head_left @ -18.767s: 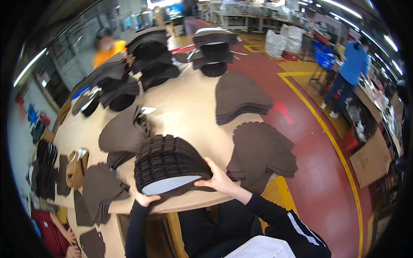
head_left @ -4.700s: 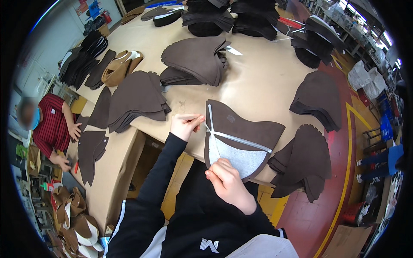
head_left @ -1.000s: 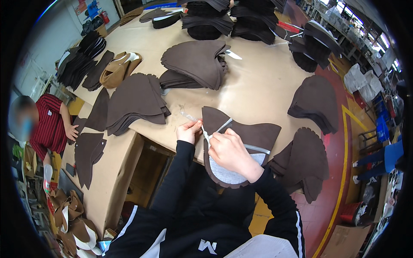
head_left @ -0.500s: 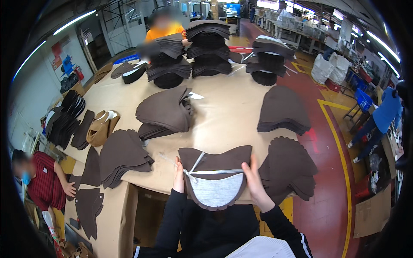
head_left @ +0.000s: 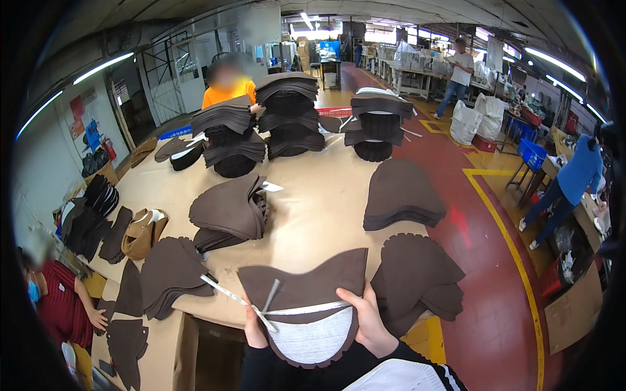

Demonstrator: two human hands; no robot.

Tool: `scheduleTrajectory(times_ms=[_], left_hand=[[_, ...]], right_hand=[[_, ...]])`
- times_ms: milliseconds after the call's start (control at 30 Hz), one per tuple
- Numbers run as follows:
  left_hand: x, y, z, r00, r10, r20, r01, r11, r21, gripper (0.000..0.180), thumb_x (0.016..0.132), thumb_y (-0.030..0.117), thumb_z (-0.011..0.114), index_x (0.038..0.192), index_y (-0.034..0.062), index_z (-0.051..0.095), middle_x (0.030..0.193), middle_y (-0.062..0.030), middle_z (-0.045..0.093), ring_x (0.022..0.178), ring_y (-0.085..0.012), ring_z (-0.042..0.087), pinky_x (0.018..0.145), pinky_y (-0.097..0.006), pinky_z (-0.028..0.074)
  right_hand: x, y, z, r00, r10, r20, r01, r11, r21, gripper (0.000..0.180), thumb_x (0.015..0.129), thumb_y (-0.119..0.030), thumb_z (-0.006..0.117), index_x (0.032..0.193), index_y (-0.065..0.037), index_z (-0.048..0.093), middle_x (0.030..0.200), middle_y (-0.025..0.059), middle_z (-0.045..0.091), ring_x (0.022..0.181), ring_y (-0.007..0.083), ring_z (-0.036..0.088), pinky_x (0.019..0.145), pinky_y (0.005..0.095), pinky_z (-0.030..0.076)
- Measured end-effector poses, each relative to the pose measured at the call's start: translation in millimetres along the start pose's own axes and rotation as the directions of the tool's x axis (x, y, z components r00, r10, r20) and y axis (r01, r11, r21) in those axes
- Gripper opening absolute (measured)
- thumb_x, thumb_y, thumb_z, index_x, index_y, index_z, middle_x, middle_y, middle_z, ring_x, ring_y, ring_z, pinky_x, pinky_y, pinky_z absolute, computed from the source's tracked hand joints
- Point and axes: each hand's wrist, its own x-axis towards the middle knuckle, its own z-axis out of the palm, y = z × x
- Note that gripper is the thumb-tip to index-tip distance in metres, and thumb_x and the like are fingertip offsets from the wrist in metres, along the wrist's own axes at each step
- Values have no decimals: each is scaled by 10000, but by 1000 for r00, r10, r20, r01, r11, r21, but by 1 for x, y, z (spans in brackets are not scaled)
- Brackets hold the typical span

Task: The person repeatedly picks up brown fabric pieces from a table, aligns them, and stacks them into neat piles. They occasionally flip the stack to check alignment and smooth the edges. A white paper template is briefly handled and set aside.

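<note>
In front of my body I hold up a bundle of dark brown cut pieces with a scalloped lower edge. A white half-round piece lies on its front. A thin white tie strip runs across it, knotted near the left side, with loose ends sticking out. My left hand is closed on the bundle's left edge, its fingers partly hidden behind. My right hand grips the right edge, thumb on the front. Right of it lies a stack of brown scalloped pieces.
The brown-covered table bears tall dark stacks at the back and a brown stack at right. More brown pieces and a tan folded item lie left. Co-workers stand behind the table, at lower left and far right.
My view has tilted up, so the table contents sit lower in the picture. The bundle, still in both hands, has tilted, and the tie's loose end now points up to the left.
</note>
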Motion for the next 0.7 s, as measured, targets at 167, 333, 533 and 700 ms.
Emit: scheduleTrajectory(times_ms=[167, 333, 533, 700], left_hand=[[36, -25, -11, 936, 334, 112, -304, 925, -227, 890, 901, 587, 602, 1540, 78, 250, 1503, -122, 389, 1348, -290, 421, 1121, -433, 349], [41, -68, -58, 905, -107, 411, 286, 868, -406, 824, 792, 483, 778, 1413, 48, 455, 1389, -101, 538, 1276, -305, 507, 1096, -467, 392], [28, -98, -57, 942, -160, 294, 298, 800, -521, 771, 799, 483, 766, 1361, 21, 509, 1324, -130, 592, 1223, -320, 556, 1068, -468, 427], [16, -92, -41, 986, -163, 29, 153, 832, -533, 769, 853, 614, 625, 1382, 71, 498, 1376, -134, 557, 1252, -347, 525, 1078, -513, 408]], right_hand=[[8, -19, -7, 894, -376, 244, 385, 923, 11, 744, 843, -132, 720, 1446, -18, 299, 1301, 133, 505, 1201, 221, 507, 1035, 346, 391], [28, 12, -48, 864, -374, 336, 459, 860, -223, 916, 837, -398, 767, 1480, -16, 239, 1391, 140, 399, 1327, 209, 361, 1110, 360, 283], [31, 29, -69, 868, -285, 407, 432, 837, -335, 1033, 840, -452, 759, 1526, -52, 100, 1502, 157, 271, 1418, 271, 251, 1171, 401, 180], [12, 20, -74, 824, -134, 550, 499, 631, -594, 1317, 718, -367, 880, 1533, 5, -86, 1585, 268, 77, 1492, 353, 111, 1198, 407, 151]])
